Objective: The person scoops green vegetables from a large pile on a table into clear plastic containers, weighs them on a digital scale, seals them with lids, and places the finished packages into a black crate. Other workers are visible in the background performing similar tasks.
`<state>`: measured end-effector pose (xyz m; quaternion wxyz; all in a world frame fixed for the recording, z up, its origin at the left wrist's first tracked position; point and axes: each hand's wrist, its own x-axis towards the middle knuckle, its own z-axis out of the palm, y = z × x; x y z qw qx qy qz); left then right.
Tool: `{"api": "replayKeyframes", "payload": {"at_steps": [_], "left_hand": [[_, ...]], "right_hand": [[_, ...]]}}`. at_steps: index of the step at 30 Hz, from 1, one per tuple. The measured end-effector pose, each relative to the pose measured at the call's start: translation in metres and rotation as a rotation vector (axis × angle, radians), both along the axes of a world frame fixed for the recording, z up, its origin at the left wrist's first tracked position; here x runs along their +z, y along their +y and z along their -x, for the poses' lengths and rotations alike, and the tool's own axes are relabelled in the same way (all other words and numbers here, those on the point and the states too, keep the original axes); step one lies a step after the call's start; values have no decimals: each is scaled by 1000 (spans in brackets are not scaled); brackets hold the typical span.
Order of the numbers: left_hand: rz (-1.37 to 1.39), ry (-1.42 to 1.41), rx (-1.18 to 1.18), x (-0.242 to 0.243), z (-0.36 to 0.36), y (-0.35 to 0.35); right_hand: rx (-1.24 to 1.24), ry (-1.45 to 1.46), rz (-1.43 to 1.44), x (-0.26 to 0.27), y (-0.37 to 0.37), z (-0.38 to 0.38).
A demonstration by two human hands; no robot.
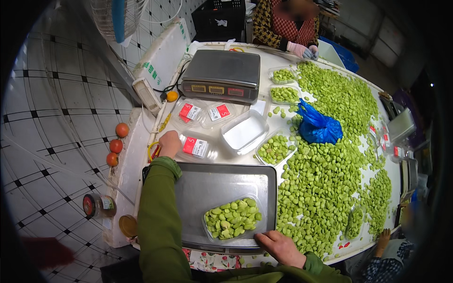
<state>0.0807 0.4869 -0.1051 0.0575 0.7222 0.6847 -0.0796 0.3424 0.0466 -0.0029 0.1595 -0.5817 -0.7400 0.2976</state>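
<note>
My left hand [170, 144] is curled at the left end of a stack of clear plastic lids [200, 146] with a red and white label. Its fingertips are hidden, so whether it grips a lid cannot be seen. My right hand [281, 246] rests its fingers at the front right corner of a steel scale pan [191, 201], with nothing visible in it. On that pan, between my arms, stands a clear plastic tub of shelled green broad beans [231, 218]. Behind the pan are a tub with a white liner [245, 131] and another tub of beans [276, 149].
Loose broad beans [318, 187] cover the table's right side around a knotted blue plastic bag [320, 123]. A second scale [221, 72] stands at the back, near more labelled lids [219, 113]. A gloved co-worker [300, 50] is across the table; another person's hand [382, 242] shows at right.
</note>
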Motion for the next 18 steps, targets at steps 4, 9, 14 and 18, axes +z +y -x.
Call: {"api": "replayKeyframes", "payload": {"at_steps": [4,9,14,18], "left_hand": [[-109,-24,-69,-7,1,-4],[-67,-108,-28,24,-4,-6],[-187,-599,71,47,6,-30],[-335,-1074,58,61,11,-50]], "right_hand": [[-38,66,-10,3,7,2],[-60,136,-124,5,5,0],[-100,259,-377,17,33,10],[-113,241,-476,9,53,16]]}}
